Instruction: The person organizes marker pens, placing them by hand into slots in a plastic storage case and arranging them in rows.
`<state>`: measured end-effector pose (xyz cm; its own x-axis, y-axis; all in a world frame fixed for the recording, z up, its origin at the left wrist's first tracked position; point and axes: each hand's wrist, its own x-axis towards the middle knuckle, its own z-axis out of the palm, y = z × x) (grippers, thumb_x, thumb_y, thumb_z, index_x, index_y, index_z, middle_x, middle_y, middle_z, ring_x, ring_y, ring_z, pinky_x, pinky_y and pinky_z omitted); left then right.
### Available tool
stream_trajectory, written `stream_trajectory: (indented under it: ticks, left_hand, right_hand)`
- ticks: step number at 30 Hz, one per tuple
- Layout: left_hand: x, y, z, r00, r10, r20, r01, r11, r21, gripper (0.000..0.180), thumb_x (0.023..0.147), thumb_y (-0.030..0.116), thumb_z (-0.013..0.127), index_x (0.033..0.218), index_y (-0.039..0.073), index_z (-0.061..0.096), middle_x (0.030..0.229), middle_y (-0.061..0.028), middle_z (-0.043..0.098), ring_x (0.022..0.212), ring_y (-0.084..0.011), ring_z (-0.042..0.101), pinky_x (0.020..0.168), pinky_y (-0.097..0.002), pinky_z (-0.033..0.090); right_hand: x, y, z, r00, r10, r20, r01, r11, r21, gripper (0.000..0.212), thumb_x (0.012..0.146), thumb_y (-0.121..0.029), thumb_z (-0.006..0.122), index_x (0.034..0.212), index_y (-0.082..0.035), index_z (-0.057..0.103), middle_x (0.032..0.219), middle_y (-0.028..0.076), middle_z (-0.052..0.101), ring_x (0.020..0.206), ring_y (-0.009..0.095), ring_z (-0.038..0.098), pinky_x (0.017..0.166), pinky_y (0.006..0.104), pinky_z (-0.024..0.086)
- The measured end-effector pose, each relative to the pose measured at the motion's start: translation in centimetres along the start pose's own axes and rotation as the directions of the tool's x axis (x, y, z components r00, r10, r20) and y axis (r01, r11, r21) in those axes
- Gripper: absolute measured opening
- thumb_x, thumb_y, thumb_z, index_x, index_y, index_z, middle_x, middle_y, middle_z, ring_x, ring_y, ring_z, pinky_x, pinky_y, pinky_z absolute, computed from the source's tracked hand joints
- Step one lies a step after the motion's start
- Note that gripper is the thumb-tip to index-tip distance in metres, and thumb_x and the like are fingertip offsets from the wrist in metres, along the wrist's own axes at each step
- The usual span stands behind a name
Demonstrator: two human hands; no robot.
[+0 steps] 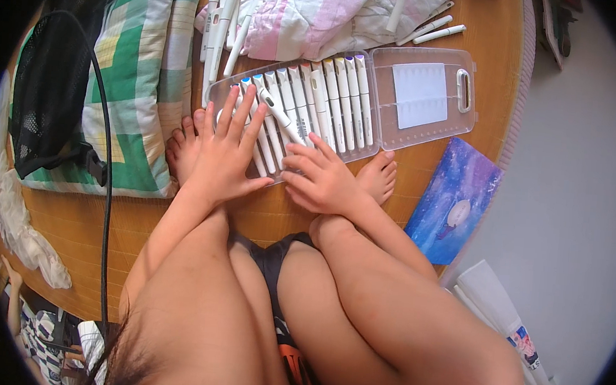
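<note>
brown mat [495,26], 1 open marker case [453,128], grey floor [570,177] alongside

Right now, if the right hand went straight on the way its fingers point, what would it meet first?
The right hand would likely meet the slanting white marker at the open clear case; depth is unclear, so they may be touching.

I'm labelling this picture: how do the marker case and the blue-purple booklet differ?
The case is clear plastic; the booklet is blue and purple. The case lies open, with markers inside; the booklet looks closed. The case looks larger than the booklet. Both lie on the brown surface.
</note>
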<state>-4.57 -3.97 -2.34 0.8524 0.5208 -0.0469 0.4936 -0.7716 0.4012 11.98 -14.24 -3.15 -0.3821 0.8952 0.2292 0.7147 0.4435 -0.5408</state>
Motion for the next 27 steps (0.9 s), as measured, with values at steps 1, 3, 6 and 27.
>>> stream_trajectory:
  ticks: [1, 3, 6, 27]
  left_hand:
    - [-0.1, -0.1, -0.3, 0.999, -0.027, -0.020, 0.025, 0.997, -0.079, 0.095, 0.051, 0.048, 0.062, 0.124, 0.005, 0.019, 0.131, -0.0143, 0.011, 0.121, -0.0305, 0.009, 0.091, -0.0510, 0.016]
    - [-0.3, -0.1, -0.5, 1.000, -0.016, 0.006, 0.016, 0.999, -0.046, 0.095, 0.050, 0.045, 0.064, 0.124, 0.005, 0.019, 0.131, -0.0141, 0.011, 0.121, -0.0303, 0.009, 0.091, -0.0508, 0.016]
    - [-0.3, 0.0, -1.0, 0.998, -0.003, 0.058, 0.004, 1.000, -0.012, 0.095, 0.049, 0.042, 0.065, 0.124, 0.005, 0.019, 0.131, -0.0138, 0.012, 0.121, -0.0300, 0.009, 0.091, -0.0505, 0.017]
    - [-0.5, -0.4, 0.0, 0.996, -0.053, -0.071, 0.044, 0.992, -0.115, 0.086, 0.055, 0.040, 0.063, 0.123, 0.006, 0.023, 0.130, -0.0160, 0.014, 0.120, -0.0293, 0.013, 0.091, -0.0481, 0.018]
  right_hand:
    - [0.1, 0.1, -0.1, 1.000, 0.021, 0.001, -0.021, 1.000, 0.024, 0.023, 0.056, -0.012, 0.061, 0.077, -0.007, 0.053, 0.089, 0.005, 0.049, 0.098, 0.021, 0.044, 0.090, 0.0438, 0.028]
    - [0.5, 0.1, -0.3, 1.000, 0.026, 0.000, -0.026, 0.999, 0.031, 0.018, 0.059, -0.012, 0.058, 0.075, -0.006, 0.052, 0.089, 0.006, 0.048, 0.098, 0.021, 0.044, 0.089, 0.0421, 0.029]
    - [0.4, 0.1, 0.0, 0.999, 0.031, -0.011, -0.030, 0.998, 0.050, 0.018, 0.058, -0.011, 0.058, 0.075, -0.006, 0.052, 0.089, 0.006, 0.048, 0.098, 0.021, 0.044, 0.088, 0.0424, 0.030]
    - [1.0, 0.2, 0.6, 0.934, 0.243, -0.262, -0.277, 0.955, -0.101, 0.023, 0.061, -0.003, 0.056, 0.083, -0.002, 0.053, 0.098, 0.012, 0.046, 0.094, 0.027, 0.044, 0.077, 0.0341, 0.037]
